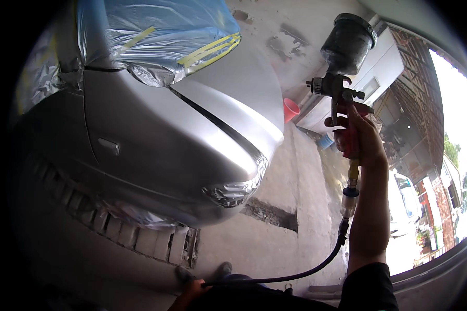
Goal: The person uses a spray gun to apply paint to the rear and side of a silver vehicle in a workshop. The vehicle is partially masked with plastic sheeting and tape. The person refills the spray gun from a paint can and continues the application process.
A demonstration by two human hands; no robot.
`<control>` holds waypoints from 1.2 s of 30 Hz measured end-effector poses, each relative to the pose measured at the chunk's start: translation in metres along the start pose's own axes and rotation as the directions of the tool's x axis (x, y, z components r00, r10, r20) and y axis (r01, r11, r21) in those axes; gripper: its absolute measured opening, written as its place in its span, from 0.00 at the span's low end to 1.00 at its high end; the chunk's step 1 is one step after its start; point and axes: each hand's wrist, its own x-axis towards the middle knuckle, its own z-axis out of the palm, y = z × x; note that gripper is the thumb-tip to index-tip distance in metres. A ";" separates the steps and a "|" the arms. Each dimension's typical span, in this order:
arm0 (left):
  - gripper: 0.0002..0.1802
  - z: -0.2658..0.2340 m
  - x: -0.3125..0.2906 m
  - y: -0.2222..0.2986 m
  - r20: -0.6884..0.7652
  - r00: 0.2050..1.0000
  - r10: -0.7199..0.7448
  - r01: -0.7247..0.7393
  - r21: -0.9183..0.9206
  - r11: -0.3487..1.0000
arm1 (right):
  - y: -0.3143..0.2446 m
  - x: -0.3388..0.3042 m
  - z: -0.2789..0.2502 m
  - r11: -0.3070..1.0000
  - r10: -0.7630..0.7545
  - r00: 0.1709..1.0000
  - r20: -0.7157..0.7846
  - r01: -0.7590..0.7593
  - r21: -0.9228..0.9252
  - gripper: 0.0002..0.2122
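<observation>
My right hand (369,137) is wrapped round the red handle of a paint spray gun (342,93), raised at the upper right. A dark, round cup (349,44) sits on top of the gun, and its nozzle points left. Below the handle hang a fitting and a black air hose (316,268), which curves down to my left hand (193,290). That hand is low by my body, closed on the hose and partly cut off by shadow. To the left stands a silver car (192,132); the gun is apart from it.
Masking film (166,31) with yellow tape covers the car's windscreen; crinkled film (231,193) covers its headlamp. A grated floor channel (124,233) runs beneath, with a floor pit (272,215) ahead. A red bucket (291,109) and a white cabinet (366,78) stand beyond.
</observation>
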 end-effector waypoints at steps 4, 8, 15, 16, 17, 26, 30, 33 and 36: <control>0.28 -0.009 -0.003 0.017 0.034 0.999 -0.030 0.030 -0.003 1.000 | 0.054 -0.016 -0.104 0.928 0.324 0.886 -0.331 -0.367 -0.072 0.16; 0.28 -0.013 0.000 0.017 0.029 0.999 -0.033 0.032 0.047 0.998 | 0.078 -0.027 -0.130 0.950 0.222 0.753 -0.620 -0.310 -0.036 0.15; 0.28 -0.019 -0.001 0.009 0.038 0.999 -0.005 0.002 0.077 0.997 | 0.037 -0.026 -0.074 0.995 0.088 0.977 -0.196 -0.078 0.057 0.19; 0.28 -0.015 0.003 0.004 0.053 0.999 -0.013 0.007 0.116 0.993 | 0.031 -0.023 -0.062 0.996 0.056 0.988 -0.143 -0.047 0.071 0.20; 0.28 -0.011 0.004 0.002 0.048 0.999 -0.018 0.012 0.105 0.994 | 0.026 -0.020 -0.052 0.997 0.025 0.996 -0.090 -0.018 0.081 0.20; 0.28 -0.016 -0.008 0.016 0.047 0.991 -0.126 0.126 0.004 0.992 | 0.125 -0.031 -0.139 0.970 0.244 0.904 -0.351 -0.228 0.089 0.18; 0.27 -0.033 -0.021 0.025 0.065 0.985 -0.158 0.161 -0.044 0.986 | 0.199 -0.062 -0.197 0.900 0.431 0.749 -0.502 -0.316 0.302 0.13; 0.26 -0.038 -0.024 0.019 0.047 0.983 -0.176 0.177 -0.016 0.984 | 0.216 -0.069 -0.197 0.889 0.454 0.716 -0.530 -0.323 0.325 0.12; 0.26 -0.041 -0.023 0.021 0.052 0.986 -0.158 0.157 0.027 0.987 | 0.203 -0.058 -0.187 0.893 0.449 0.741 -0.500 -0.346 0.289 0.12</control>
